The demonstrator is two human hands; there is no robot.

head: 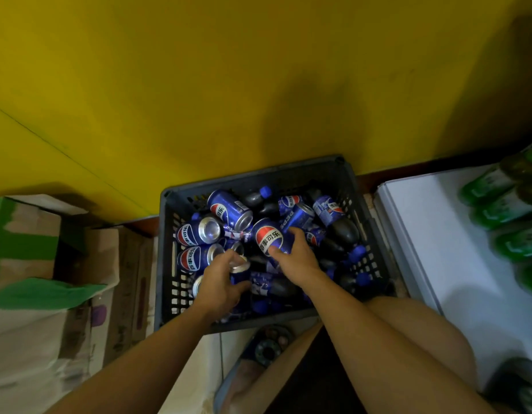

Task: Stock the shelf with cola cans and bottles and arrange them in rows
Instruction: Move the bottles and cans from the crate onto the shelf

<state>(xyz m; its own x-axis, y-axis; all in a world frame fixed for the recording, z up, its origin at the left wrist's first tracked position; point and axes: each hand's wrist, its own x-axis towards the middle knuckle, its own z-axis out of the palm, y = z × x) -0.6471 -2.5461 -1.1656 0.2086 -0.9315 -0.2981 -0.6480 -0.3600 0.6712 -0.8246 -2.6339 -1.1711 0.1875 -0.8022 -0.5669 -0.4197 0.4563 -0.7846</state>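
We look down into a dark grey slatted crate [166,264] that stands on the floor against a yellow wall [199,85], and it holds a loose jumble of blue cola cans and dark cola bottles. Our left grip [220,282] is curled tight round a near can [239,273] toward the crate's near left side, with the fingers wrapped just under its silver rim. Our right grip [297,258] closes on a middle can [269,237] at the crate's centre, thumb on the logo face and fingers round the far side. Three loose cans [229,209] lie on their sides along the left wall and toward the far left corner. The blue-capped bottles [336,218] lie tilted along the right wall and under our hands. Just beside the crate's right wall runs a white shelf [438,234] with green bottles [497,198] along its right edge. Cardboard boxes [35,234] sit off the crate's left side
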